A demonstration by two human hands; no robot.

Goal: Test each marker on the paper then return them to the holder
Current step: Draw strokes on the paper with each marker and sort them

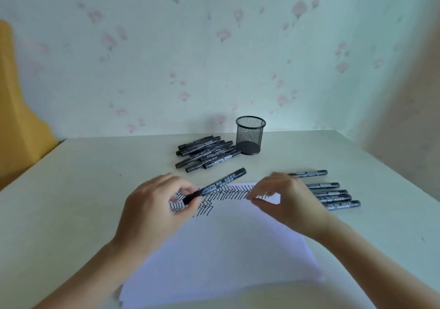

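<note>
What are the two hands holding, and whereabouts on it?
The left hand pinches a black marker near its lower end. The right hand holds nothing visible.

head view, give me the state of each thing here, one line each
mesh holder: upright, empty
marker pile: lying left of the holder
marker row: lying right of the paper
held marker: pinched at its near end, tilted over the paper
paper: flat, zigzag strokes along its far edge
left hand: pinches the held marker
right hand: fingers curled; what it holds cannot be told

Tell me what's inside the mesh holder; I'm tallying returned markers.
Through the mesh holder only its dark base shows, no markers. The markers lie piled left of it on the table.
</note>
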